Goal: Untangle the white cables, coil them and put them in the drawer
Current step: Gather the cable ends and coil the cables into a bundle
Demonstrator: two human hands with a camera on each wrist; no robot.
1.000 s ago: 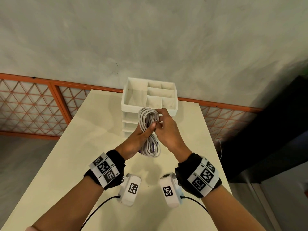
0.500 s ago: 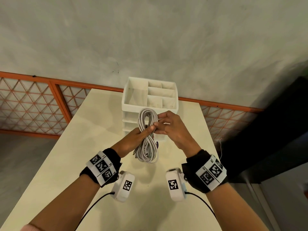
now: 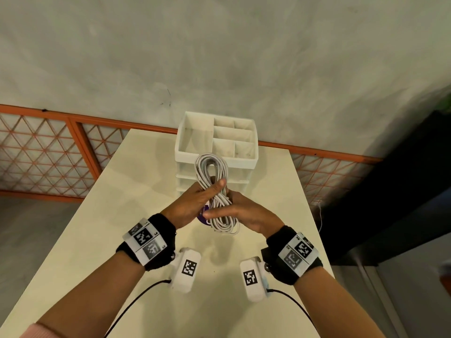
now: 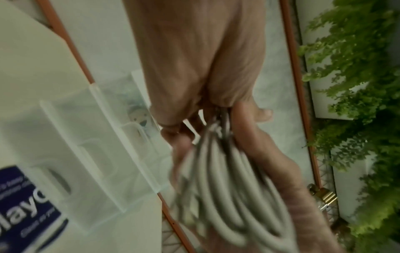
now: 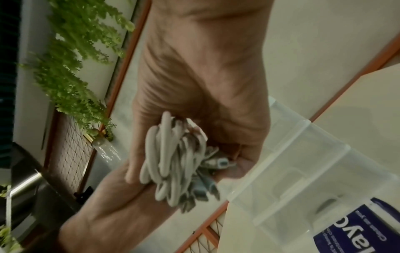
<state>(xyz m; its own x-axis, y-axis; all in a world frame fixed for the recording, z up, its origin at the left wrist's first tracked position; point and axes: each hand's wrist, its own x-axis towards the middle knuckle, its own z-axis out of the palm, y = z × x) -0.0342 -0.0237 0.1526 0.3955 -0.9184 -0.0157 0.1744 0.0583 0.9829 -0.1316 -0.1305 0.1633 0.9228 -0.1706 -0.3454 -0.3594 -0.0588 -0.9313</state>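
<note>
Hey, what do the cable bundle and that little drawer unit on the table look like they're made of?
Cable bundle: looks like white rubbery plastic sheathing, matte; the strands bend into smooth loops without kinking. Drawer unit: looks like moulded plastic, with an opaque white divided top tray and frosted, see-through drawer fronts in the wrist views. Table: smooth cream top with a soft sheen, perhaps laminate; I can't tell for sure.

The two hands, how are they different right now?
The left hand grips the cable coil round its middle, thumb across the front; the right hand holds the coil's lower part. The left hand comes in from the left, higher up the coil; the right hand comes from the right, its forefinger stretched across the lower loops. Both wear black wristbands with coded tags and hold the same coil above the table.
</note>
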